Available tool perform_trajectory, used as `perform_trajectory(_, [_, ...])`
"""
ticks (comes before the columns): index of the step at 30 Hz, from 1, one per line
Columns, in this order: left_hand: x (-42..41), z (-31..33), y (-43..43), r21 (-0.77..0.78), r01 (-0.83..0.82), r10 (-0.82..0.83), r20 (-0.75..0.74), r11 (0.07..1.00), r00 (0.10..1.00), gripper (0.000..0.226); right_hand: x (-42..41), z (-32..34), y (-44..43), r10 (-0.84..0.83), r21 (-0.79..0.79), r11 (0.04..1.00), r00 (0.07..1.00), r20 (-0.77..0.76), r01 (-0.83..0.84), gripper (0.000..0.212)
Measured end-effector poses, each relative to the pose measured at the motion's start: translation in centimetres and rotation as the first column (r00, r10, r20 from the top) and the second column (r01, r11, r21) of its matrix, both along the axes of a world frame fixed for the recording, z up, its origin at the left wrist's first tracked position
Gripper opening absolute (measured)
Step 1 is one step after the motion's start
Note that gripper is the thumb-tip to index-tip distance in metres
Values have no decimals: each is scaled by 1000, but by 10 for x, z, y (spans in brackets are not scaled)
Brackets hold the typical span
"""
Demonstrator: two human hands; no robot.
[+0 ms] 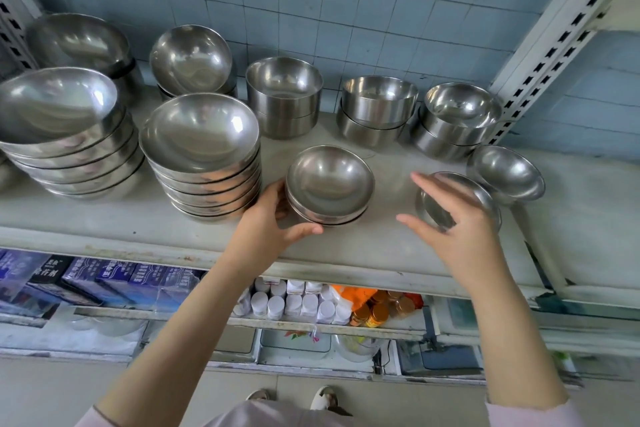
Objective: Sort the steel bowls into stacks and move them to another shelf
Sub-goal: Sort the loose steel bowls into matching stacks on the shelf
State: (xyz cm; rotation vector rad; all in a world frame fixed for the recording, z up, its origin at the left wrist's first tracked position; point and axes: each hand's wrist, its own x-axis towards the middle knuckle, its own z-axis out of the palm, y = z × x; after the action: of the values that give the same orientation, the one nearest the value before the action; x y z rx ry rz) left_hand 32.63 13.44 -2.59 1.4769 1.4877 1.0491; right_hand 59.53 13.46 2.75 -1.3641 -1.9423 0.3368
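Head view: the white shelf point(381, 253) carries ten groups of steel bowls. At the front left stand two tall stacks of wide shallow bowls, the left tall stack point(59, 121) and the right tall stack point(201, 146), each roughly six deep. Behind them are two shorter piles of wide bowls, the back-left pile point(79, 42) and the back-middle pile point(190, 59); how many bowls each holds cannot be told. To their right, along the back, stand three pairs of straight-sided bowls, each nested two high: the first pair point(284, 94), the second pair point(379, 104) and the third pair point(462, 114). At the front middle sits a low stack point(329, 184) of two or three small shallow bowls. At the far right a single bowl point(505, 173) stands upright, and just beside it a blurred bowl point(434, 206) sits tilted. The left hand point(273, 218) grasps the low stack, thumb at its front rim and fingers curled round its left side. The right hand point(464, 229) is released, fingers spread wide over the blurred bowl; whether it touches it cannot be told.
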Motion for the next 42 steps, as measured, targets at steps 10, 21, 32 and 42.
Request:
perform_trajectory(10, [3,-2,0,2,-3,3,-20,1000,1000,93,50,-30,-13,-192,35,981,961,200,188,26])
perform_trajectory(21, [4,1,0,34,21,-22,17,999,1000,97,-46,39,9,195,180,960,974,113,-213,26])
perform_trajectory(32, [-1,-4,1,60,-5,6,-9,998,1000,102,-73,3,18,224,155,949,934,277,-273,30])
perform_trajectory(42, [-2,-1,-1,70,-13,16,-36,997,999,99,-70,6,21,262,32,959,923,281,-281,30])
